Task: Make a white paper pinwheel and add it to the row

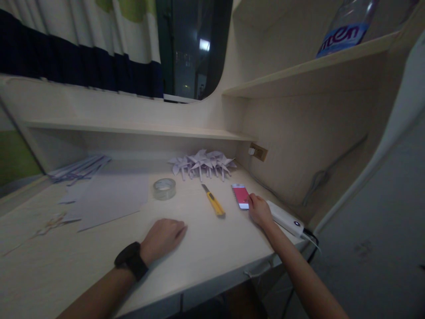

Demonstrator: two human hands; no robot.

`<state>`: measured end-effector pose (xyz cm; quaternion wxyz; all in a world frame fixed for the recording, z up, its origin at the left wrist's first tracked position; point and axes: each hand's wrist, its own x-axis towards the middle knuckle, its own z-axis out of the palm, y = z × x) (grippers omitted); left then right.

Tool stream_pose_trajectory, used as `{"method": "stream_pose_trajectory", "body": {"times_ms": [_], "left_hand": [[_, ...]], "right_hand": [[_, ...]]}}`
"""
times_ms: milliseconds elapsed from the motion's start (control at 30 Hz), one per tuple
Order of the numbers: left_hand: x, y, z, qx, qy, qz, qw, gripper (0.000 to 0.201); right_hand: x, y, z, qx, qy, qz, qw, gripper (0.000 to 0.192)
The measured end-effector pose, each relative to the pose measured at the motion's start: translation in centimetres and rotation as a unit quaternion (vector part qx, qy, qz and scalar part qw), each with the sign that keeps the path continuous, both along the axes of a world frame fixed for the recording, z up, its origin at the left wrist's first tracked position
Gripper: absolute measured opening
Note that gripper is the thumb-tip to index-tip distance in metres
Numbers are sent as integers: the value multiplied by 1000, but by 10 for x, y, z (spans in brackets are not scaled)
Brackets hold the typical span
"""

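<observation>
My left hand [163, 239], with a black watch [132, 260] on its wrist, rests on the desk with its fingers curled in and nothing visible in them. At the right, my right hand [259, 210] reaches to a smartphone [241, 196] lying flat with a red and white screen. A fingertip meets the phone's near right side; the other fingers are folded, partly hidden under the hand. Between the hands lies a yellow utility knife [214, 203]. A roll of clear tape [164, 189] sits beyond my left hand. Folded paper pinwheels [203, 163] cluster at the back.
White paper sheets [111, 197] and a pile of paper strips [81, 168] lie at the left. A white power strip [285, 219] runs along the right edge, near a wall socket [259, 152]. Low shelf [142, 127] overhangs the back; a bottle [347, 31] stands on the upper shelf.
</observation>
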<state>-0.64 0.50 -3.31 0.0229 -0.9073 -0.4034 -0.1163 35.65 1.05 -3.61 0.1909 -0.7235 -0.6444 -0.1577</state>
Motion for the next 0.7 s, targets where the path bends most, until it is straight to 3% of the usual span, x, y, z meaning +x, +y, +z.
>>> {"method": "stream_pose_trajectory", "body": {"times_ms": [700], "left_hand": [[0,3,-7,24,-17,-2,1000,47]], "right_hand": [[2,1,-2,-3,-1,-4,1000,24]]}}
